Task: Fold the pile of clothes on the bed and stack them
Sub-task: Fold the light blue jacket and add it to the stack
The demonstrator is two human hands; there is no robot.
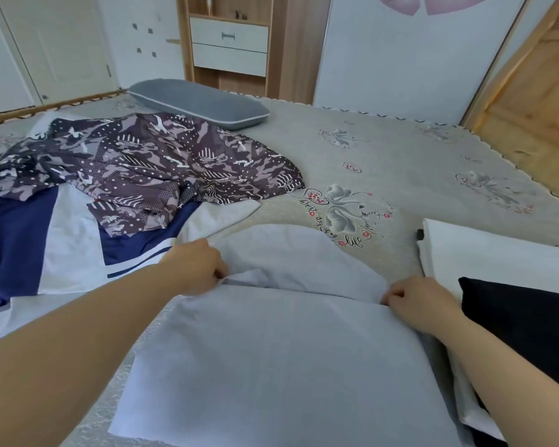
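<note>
Pale lavender-grey cloth, a light garment (281,359), lies spread flat on the bed (400,162) right in front of us, near edge of the mattress, with its far part folded over so a crease runs across between our two hands. Our left hand (196,267) grips the left end of that fold, fingers curled and pinching the fabric edge; our right hand (415,301) does the same at the right end, fingers curled tight on the cloth, thumb tucked against it. Both forearms reach in from the bottom corners. To the left we see the unfolded pile: a camouflage-print garment (149,166) in purple, grey and white, crumpled, lying on top of a navy and white garment (46,240) that is spread flat under it and reaches the left frame edge. To the right, just beside the lavender piece, a folded white garment (484,253) sits on the bed with a folded black garment (523,321) resting on its near part; a thin dark edge shows under the white one, what it is we cannot tell. The bedcover is beige-grey with grey flower prints and red dots. At the far side lies a grey pillow (200,103), behind it a wooden cabinet (229,43) with white drawers, white wall and door.
</note>
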